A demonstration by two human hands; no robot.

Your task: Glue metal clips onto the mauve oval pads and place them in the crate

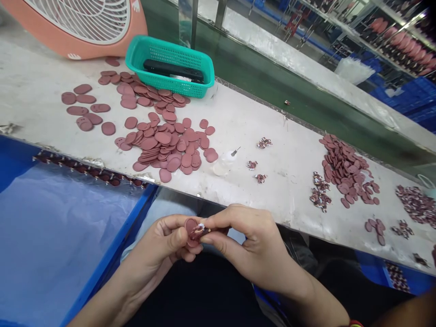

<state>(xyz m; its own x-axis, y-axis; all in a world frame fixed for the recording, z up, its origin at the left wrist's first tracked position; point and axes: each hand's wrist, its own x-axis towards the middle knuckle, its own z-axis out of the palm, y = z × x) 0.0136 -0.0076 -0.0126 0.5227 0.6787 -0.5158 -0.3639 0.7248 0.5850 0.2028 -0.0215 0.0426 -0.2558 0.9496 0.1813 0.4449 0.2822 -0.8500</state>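
Observation:
Above my lap, my left hand (160, 243) and my right hand (248, 245) pinch a small maroon oval piece (192, 231) between thumbs and fingers. A tiny patterned white-and-maroon bit (200, 229) sits on it, partly hidden by my right fingers. On the pale worktop (282, 190) ahead lie a loose spread of matching maroon ovals (163, 145) and a second heap (347, 168). Small patterned bits (260, 168) lie between them, with a larger pile (417, 205) at the right. A small glue bottle (225, 162) lies on its side, out of reach of neither hand's fingers.
A teal plastic basket (177, 86) holding a black object (173, 70) stands at the worktop's back. A peach fan (78, 27) stands behind it. A blue bin lined with plastic (57, 236) sits at my left, with a row of small dark items (88, 170) along its far edge.

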